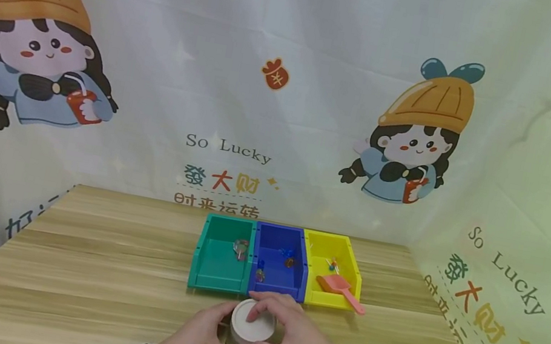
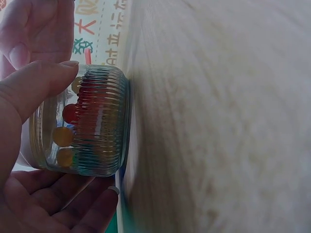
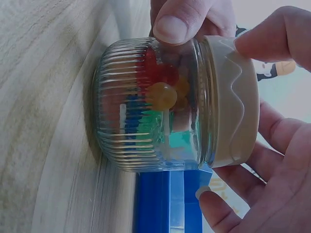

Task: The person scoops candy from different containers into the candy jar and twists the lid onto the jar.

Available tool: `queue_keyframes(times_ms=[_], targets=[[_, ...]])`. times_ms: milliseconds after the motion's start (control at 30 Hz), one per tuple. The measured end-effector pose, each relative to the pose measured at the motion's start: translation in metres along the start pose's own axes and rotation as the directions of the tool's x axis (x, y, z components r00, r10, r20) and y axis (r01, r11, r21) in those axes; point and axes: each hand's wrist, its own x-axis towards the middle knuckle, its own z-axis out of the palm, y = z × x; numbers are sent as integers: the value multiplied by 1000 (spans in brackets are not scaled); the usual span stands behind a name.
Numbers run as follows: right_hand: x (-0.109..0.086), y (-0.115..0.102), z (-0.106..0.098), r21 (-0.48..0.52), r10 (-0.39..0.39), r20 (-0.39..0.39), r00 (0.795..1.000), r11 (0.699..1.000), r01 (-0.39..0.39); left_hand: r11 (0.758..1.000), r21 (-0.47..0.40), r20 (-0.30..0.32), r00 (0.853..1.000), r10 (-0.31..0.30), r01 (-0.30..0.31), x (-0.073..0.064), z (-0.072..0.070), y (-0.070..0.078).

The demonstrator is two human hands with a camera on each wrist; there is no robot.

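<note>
A ribbed glass jar (image 3: 121, 97) stands upright on the wooden table, topped by a cream lid (image 1: 249, 322). Through its glass show red and orange-yellow balls (image 3: 163, 96); a pale stick seems to run from one of them. My left hand (image 1: 203, 331) holds the jar's side, its thumb pressed on the glass in the left wrist view. From the right, my right hand (image 1: 299, 336) grips the lid, with the thumb on the near rim and fingers around the far side. One fingertip lies over the lid's top.
Just beyond the jar, green (image 1: 217, 282), blue (image 1: 277, 288) and yellow (image 1: 311, 296) bins stand side by side, with small items inside. A pink scoop (image 1: 341, 285) lies in the yellow bin, its handle over the front edge. Printed cloth (image 1: 319, 112) hangs behind the table.
</note>
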Motion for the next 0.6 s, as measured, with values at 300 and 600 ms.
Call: queue_keyframes(times_ms=[300,600], targets=[[1,-1,3,5,6,-37,999,1000,-6,1000,16,-2,1000,15,-15,0,0,-1],[4,1,10,-22,27,-104,994,999,-30,1000,13,-3,1000,-2,2,0,0,-2]])
